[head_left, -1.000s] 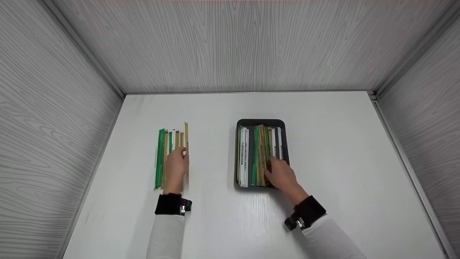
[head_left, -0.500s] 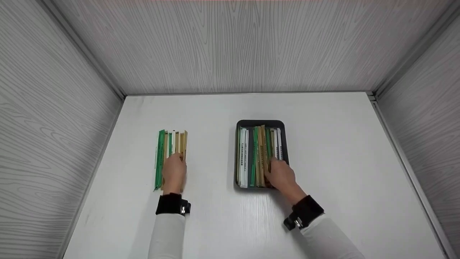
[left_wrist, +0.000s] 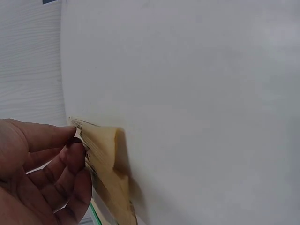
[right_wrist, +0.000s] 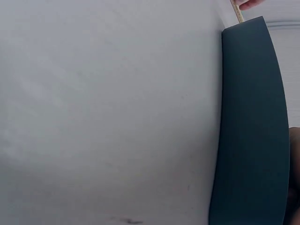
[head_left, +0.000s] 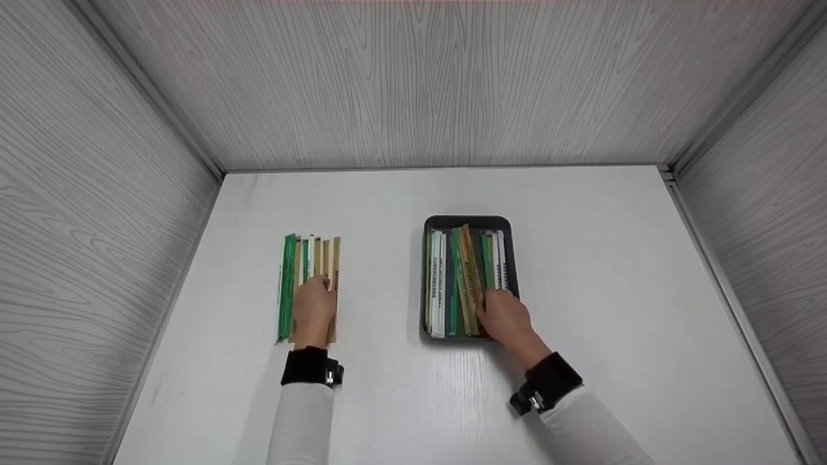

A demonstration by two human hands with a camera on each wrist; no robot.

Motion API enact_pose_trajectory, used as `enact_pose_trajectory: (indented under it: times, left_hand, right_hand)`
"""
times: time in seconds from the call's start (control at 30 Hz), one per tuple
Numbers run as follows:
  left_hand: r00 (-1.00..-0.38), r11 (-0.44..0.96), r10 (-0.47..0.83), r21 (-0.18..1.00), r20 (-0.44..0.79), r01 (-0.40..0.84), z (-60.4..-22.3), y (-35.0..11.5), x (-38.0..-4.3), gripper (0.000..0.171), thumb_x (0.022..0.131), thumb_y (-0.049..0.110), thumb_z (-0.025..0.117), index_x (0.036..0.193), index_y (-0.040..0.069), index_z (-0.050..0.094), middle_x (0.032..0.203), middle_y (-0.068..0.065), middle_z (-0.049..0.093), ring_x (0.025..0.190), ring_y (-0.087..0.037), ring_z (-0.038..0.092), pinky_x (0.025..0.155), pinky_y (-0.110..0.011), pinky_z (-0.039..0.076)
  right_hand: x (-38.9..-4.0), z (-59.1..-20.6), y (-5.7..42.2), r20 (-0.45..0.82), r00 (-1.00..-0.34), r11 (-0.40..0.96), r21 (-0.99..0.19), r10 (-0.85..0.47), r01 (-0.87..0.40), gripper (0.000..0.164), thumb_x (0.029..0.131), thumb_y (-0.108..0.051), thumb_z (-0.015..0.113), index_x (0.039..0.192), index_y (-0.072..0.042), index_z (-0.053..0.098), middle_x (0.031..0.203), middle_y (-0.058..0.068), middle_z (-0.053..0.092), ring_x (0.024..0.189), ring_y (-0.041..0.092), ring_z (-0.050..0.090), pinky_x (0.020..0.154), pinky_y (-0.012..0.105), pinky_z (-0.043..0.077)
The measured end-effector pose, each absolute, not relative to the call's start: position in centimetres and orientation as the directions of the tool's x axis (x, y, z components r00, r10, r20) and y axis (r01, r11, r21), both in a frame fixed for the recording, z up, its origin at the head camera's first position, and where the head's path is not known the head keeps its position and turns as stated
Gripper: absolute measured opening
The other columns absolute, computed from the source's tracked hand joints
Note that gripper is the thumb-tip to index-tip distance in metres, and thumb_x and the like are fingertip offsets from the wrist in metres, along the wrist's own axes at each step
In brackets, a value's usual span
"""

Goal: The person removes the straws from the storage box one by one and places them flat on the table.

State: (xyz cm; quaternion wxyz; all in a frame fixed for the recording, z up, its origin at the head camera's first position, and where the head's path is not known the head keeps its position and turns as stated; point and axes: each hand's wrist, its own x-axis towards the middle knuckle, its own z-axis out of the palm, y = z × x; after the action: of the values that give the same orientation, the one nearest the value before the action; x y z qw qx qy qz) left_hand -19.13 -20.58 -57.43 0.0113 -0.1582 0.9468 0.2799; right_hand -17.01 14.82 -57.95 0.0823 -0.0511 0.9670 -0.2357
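In the head view, my left hand (head_left: 313, 309) is over the row of narrow packets lying on the table. Beside its thumb leans a brown packet (head_left: 336, 265), the row's rightmost one. The left wrist view shows my loosely bent thumb and forefinger at the edge of this brown packet (left_wrist: 105, 145), with a small gap between the fingertips. My right hand (head_left: 507, 316) reaches into the dark tray (head_left: 468, 221) at its lower right. Its fingertips touch a tilted brown packet (head_left: 470, 268) there; whether they pinch it is hidden. White packets (head_left: 438, 278) and green packets stand alongside.
A green packet (head_left: 286, 290) marks the left end of the table row. The white table (head_left: 381, 387) is bounded by grey wood-grain panels (head_left: 413, 84) at the back and sides. In the right wrist view, the tray's outer wall (right_wrist: 253, 126) blocks most of the hand.
The left hand brought its brown packet down to the row's right end, and the packet now lies slightly apart from the fingers. In the tray, the middle brown packets shifted and tilted left.
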Motion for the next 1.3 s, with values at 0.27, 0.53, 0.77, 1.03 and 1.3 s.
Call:
enact_pose_trajectory:
  times: [0.27,0.53,0.77,1.03,1.3]
  left_hand:
    - [-0.960,0.797,-0.270,0.542,-0.075,-0.267,-57.3,-19.9,-18.8,0.027,0.098,0.011,0.056,0.120,-0.002,0.065,0.108,-0.019,0.069,0.080,-0.031,0.067,0.060,-0.041,0.052]
    - [-0.965,0.769,-0.256,0.593,-0.057,-0.239,-56.5,-18.9,-18.5,0.026,0.097,0.010,0.058,0.117,-0.004,0.066,0.107,-0.018,0.069,0.088,-0.029,0.067,0.067,-0.043,0.054]
    - [-0.968,0.761,-0.249,0.612,-0.033,-0.216,-55.8,-17.6,-18.8,0.024,0.096,0.012,0.060,0.114,-0.002,0.068,0.087,-0.013,0.069,0.073,-0.024,0.064,0.061,-0.040,0.051]
    - [-0.992,0.704,-0.125,0.707,0.021,-0.073,-54.2,-13.6,-19.0,0.023,0.097,0.015,0.060,0.112,0.001,0.069,0.081,-0.006,0.064,0.069,-0.020,0.058,0.062,-0.036,0.048]
    - [-0.995,0.602,0.060,0.793,0.075,0.096,-52.4,-8.0,-17.7,0.025,0.099,0.023,0.060,0.110,0.003,0.071,0.084,-0.002,0.063,0.074,-0.016,0.057,0.068,-0.035,0.048]
  right_hand:
    - [-17.0,-57.3,14.9,-0.124,-0.984,0.865,-0.500,-0.127,-0.048,0.038,0.089,-0.011,0.060,0.056,-0.014,0.042,0.048,-0.001,0.041,0.042,0.014,0.039,0.040,0.028,0.033]
    - [-16.9,-56.9,15.0,-0.157,-0.984,0.831,-0.555,-0.084,0.018,0.028,0.092,-0.013,0.060,0.066,-0.009,0.052,0.055,0.004,0.053,0.045,0.016,0.049,0.041,0.030,0.038]
    - [-17.2,-57.0,15.4,-0.070,-0.994,0.729,-0.685,-0.083,-0.013,0.015,0.096,-0.014,0.056,0.083,-0.005,0.056,0.065,0.004,0.055,0.052,0.016,0.051,0.048,0.031,0.042]
    - [-17.0,-56.4,15.3,-0.007,-0.998,0.625,-0.780,-0.066,-0.036,0.015,0.098,-0.014,0.057,0.103,-0.002,0.064,0.087,0.006,0.065,0.063,0.015,0.055,0.058,0.033,0.048]
    - [-16.4,-55.1,14.3,-0.001,-0.994,0.506,-0.861,-0.113,-0.056,0.015,0.099,-0.015,0.059,0.105,-0.003,0.066,0.088,0.004,0.063,0.070,0.016,0.061,0.058,0.030,0.054]
